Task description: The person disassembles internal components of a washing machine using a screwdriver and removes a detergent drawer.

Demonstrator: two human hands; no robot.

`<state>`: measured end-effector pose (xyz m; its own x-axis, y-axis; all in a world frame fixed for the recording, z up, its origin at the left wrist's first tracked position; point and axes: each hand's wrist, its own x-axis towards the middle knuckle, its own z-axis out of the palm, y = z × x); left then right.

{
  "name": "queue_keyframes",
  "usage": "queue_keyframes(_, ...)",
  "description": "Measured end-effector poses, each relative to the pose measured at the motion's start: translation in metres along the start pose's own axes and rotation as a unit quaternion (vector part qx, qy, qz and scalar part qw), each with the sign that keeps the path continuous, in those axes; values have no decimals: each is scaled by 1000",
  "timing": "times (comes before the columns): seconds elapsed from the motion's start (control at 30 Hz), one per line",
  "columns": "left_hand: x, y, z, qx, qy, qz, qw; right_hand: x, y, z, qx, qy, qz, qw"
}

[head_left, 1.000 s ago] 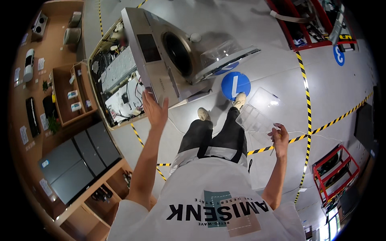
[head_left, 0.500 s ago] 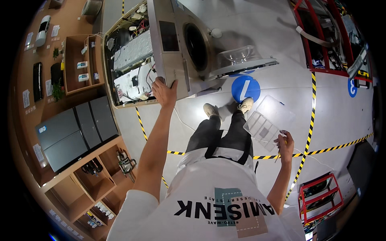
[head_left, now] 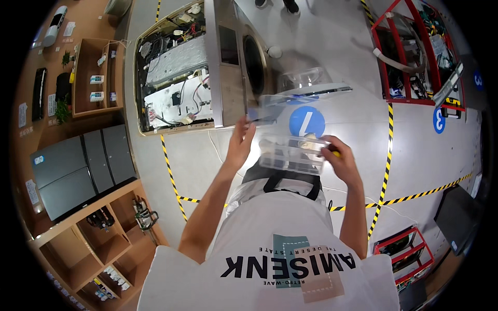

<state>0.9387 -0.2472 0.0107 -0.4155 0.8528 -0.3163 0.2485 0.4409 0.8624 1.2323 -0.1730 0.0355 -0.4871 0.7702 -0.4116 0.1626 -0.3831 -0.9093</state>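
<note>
My right hand (head_left: pixel 340 159) grips the right edge of a clear plastic compartment box (head_left: pixel 290 155), held in front of my legs with its clear lid (head_left: pixel 290 108) swung up. A small yellow-handled tool (head_left: pixel 336 154) is also in that hand, mostly hidden by the fingers. My left hand (head_left: pixel 239 146) is raised at the lid's left side, fingers stretched and apart; I cannot tell whether they touch the lid. Just beyond it stands a washing machine (head_left: pixel 176 57), its top off and wiring exposed. The front panel (head_left: pixel 225 78) has a dark round opening (head_left: pixel 254 57).
A washer door with a clear bowl (head_left: pixel 306 78) lies out right of the machine. Red-framed racks (head_left: pixel 386 78) stand at far right and a smaller red rack (head_left: pixel 404 254) at lower right. Wooden shelving (head_left: pixel 104 243) lines the left. Someone's feet (head_left: pixel 290 6) show at the top.
My left hand has left the washing machine's front panel and come toward the box. My right hand has brought the box inward, in front of my legs. Another person's feet have appeared.
</note>
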Motion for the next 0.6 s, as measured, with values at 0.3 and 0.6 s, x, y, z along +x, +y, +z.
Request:
queue_keyframes(0.3,-54,-21,-126,-306,121,-180,927,106,-34,135,-3,-280,76,957)
queue_keyframes(0.6,-121,-90,-216,-319,266,-218,883,228,14,182,54,-46,241,968)
